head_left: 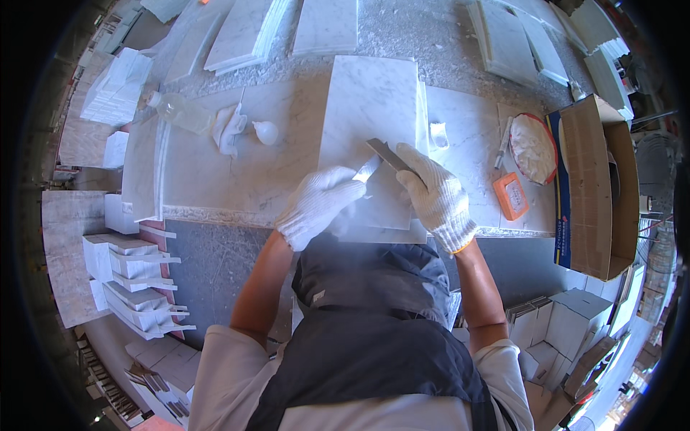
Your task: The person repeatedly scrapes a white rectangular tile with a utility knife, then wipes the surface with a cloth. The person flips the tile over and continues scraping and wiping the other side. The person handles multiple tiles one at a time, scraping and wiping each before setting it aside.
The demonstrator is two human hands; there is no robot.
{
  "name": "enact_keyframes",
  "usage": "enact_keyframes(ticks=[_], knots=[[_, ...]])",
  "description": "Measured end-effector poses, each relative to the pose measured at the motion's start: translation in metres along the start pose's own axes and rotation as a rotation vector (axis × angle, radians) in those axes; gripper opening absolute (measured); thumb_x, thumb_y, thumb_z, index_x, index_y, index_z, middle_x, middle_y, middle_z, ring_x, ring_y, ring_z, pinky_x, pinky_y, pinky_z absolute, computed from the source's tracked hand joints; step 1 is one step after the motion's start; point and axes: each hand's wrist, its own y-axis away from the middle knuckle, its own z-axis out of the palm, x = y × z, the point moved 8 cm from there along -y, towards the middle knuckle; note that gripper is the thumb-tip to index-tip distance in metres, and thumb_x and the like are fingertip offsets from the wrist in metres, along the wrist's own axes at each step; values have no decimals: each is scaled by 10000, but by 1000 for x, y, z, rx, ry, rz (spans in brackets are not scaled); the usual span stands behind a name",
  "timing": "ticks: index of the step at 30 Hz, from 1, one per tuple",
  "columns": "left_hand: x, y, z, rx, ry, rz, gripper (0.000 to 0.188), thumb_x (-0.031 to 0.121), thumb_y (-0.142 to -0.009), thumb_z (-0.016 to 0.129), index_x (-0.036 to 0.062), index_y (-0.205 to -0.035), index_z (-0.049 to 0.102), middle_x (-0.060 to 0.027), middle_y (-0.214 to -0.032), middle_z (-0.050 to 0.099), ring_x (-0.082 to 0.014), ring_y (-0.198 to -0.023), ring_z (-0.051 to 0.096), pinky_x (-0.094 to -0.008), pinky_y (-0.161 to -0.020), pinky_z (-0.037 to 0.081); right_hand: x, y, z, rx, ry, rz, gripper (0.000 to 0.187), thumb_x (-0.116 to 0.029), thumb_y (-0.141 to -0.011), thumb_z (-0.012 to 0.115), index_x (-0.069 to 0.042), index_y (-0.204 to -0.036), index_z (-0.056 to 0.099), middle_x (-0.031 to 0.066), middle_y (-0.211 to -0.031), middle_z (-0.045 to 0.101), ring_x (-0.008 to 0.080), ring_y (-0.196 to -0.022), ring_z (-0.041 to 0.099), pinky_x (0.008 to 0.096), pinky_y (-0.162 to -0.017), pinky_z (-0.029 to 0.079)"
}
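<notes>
Much of the two tools is covered by the gloves: the lower end of the pale narrow blade (368,169) disappears into the left hand (320,205), and the rear of the dark flat bar (385,153) runs in under the right hand (437,195). Whether the two tools touch where their ends come close is hard to make out. A whitish blur below the left hand is unclear, and the rim of the fisheye cuts off the slabs at the top.

Both forearms come up from the lower edge and angle inward, so the hands — in white knit gloves — meet over the near half of a pale grey-veined marble slab (370,108) on the bench (237,183). The left fingers are curled closed around the pale blade, thumb side up; the right fingers are closed on the dark bar, pressed along it.

The pale blade sticks out up and to the right from the left fingers; the dark bar juts up and to the left beyond the right fingertips, above the slab. Right of the slab lie an orange-edged block (512,196) and a round container of white paste (533,149) — both just beside a cardboard box (627,208).
</notes>
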Motion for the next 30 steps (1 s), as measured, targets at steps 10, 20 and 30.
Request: enact_keyframes(ticks=[10,20,30], knots=[[-4,1,-4,89,12,-32,384,250,-978,700,-37,-1229,654,-76,-744,651,-136,-471,603,-267,-421,466,-16,16,30,-57,126,-126,402,-164,-951,696,-47,-1336,677,217,-1054,742,314,-900,738,369,-815,566],[-7,1,-6,126,64,-33,321,259,-980,701,-11,-1151,675,-73,-729,643,-133,-449,584,-269,-407,436,-14,16,40,-142,-54,-85,381,-172,-970,687,-16,-1318,682,211,-1064,752,295,-856,748,356,-770,577],[-4,2,-2,126,33,-2,293,250,-992,688,-4,-1139,679,-68,-737,649,-126,-465,586,-273,-433,470,-30,3,25,-103,79,-163,334,-150,-952,690,-31,-1263,718,192,-1016,753,293,-902,743,360,-822,576]])
